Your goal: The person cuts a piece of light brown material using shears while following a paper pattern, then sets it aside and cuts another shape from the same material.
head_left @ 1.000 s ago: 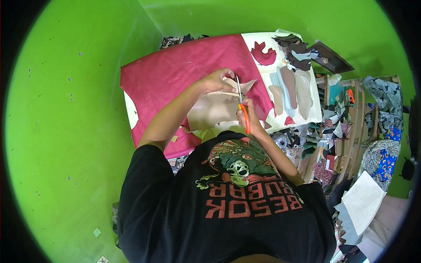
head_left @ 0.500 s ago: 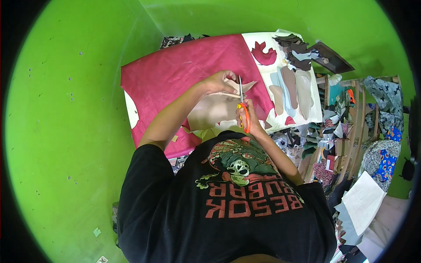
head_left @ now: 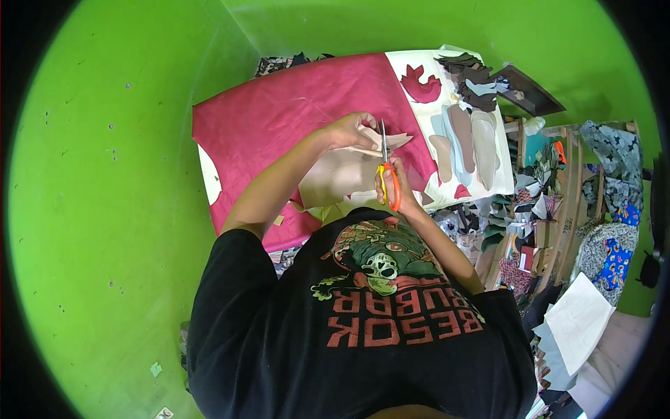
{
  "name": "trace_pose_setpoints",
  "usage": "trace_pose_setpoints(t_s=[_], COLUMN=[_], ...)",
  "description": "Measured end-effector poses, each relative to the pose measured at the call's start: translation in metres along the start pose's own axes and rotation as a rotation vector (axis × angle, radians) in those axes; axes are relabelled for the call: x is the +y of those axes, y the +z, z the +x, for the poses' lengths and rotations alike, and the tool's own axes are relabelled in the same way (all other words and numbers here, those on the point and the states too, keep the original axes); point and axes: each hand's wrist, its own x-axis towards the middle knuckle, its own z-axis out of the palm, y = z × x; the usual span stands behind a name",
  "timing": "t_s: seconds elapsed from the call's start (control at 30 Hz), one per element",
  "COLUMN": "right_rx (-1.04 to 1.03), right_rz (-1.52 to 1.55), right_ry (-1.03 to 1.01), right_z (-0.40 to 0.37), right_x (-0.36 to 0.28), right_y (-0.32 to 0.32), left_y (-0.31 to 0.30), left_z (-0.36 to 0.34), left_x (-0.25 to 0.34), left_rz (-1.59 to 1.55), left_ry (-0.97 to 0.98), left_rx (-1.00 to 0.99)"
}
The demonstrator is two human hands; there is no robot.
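Observation:
My left hand [head_left: 347, 131] pinches the upper part of a beige leather-like sheet [head_left: 331, 180], its fingers closed around the folded edge. The rest of that sheet lies over a large dark-pink sheet [head_left: 293, 105] on the table. In my right hand [head_left: 395, 183] is a pair of scissors [head_left: 384, 143] with orange and yellow handles. Their blades point away from me and cross the beige material just right of my left fingers. A pointed flap of the sheet sticks out to the right of the blades.
Cut beige, brown and light-blue pieces [head_left: 460, 143] lie at the table's right side. Behind them are a dark stack of pieces [head_left: 466, 73] and a curved pink piece [head_left: 421, 85]. A wooden rack [head_left: 569, 202] full of scraps stands to the right, near a dark tray [head_left: 534, 94].
The scissors have shifted very slightly, and the beige flap to the right of the blades has changed shape, now showing split points. My left hand stays nearly in place.

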Motion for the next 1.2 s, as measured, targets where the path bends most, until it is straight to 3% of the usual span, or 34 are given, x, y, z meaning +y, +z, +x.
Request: trace_pose_setpoints(t_s=[0.13, 0.2, 0.43, 0.87, 1.2], right_rx=[0.019, 0.050, 0.046, 0.045, 0.058], right_rz=[0.009, 0.017, 0.006, 0.064, 0.053], right_ry=[-0.089, 0.008, 0.036, 0.062, 0.066], right_z=[0.010, 0.006, 0.009, 0.003, 0.008], right_x=[0.012, 0.008, 0.001, -0.005, -0.001], right_y=[-0.001, -0.001, -0.007, 0.000, 0.003], left_y=[0.002, 0.005, 0.010, 0.008, 0.005], left_z=[0.004, 0.005, 0.007, 0.002, 0.005], left_x=[-0.003, -0.001, -0.008, -0.007, -0.009], left_rz=[0.054, 0.077, -0.074, -0.061, 0.096], left_ry=[0.003, -0.017, -0.081, -0.120, -0.092], left_rx=[-0.009, 0.008, -0.003, -0.132, -0.192])
